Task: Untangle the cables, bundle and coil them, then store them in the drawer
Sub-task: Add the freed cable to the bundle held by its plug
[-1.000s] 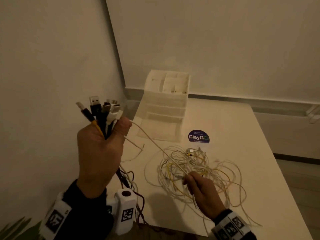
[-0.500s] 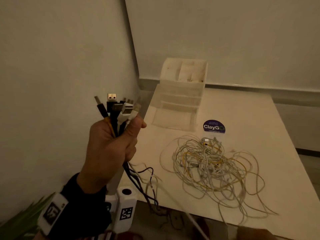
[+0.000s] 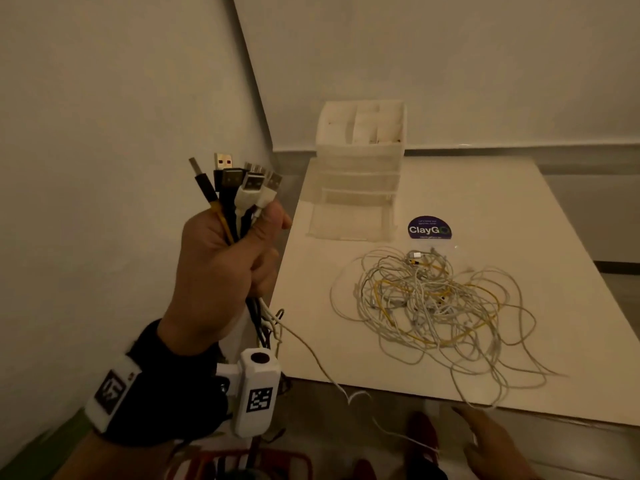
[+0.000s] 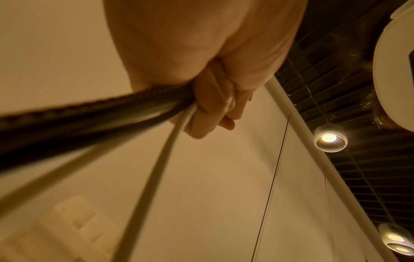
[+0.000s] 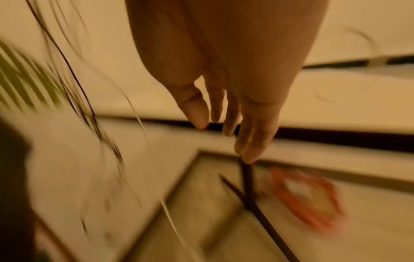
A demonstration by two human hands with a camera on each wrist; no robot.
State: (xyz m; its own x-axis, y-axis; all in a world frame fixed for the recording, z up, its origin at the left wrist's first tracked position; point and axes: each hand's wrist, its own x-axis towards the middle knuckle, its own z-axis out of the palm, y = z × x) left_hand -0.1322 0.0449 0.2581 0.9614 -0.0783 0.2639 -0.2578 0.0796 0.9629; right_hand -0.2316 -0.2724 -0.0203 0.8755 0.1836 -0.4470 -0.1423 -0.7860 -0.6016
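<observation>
My left hand [image 3: 221, 265] is raised left of the table and grips a bundle of cable ends, several USB plugs [image 3: 239, 181] standing up out of the fist. In the left wrist view the fingers [image 4: 212, 106] curl round black and white cables [image 4: 112, 113] that hang down. A tangle of white and yellow cables [image 3: 433, 303] lies on the white table [image 3: 519, 209]. One thin white cable [image 3: 311, 355] trails from my left hand over the table's front edge. My right hand [image 3: 491, 441] is low, below that edge, with straight fingers [image 5: 251, 141] and nothing in them. A white drawer organiser [image 3: 360, 168] stands at the back, its lowest drawer pulled out.
A round dark ClayGo sticker [image 3: 429, 228] sits on the table beside the organiser. Walls close in on the left and behind. Below the table edge I see the floor, a red object [image 3: 242, 462] and dark shoes [image 3: 420, 434]. Green leaves [image 5: 24, 79] show at the left.
My right hand let go of the white cable it was pulling from the tangle and dropped below the table's front edge. The left hand kept its grip; the view shifted left.
</observation>
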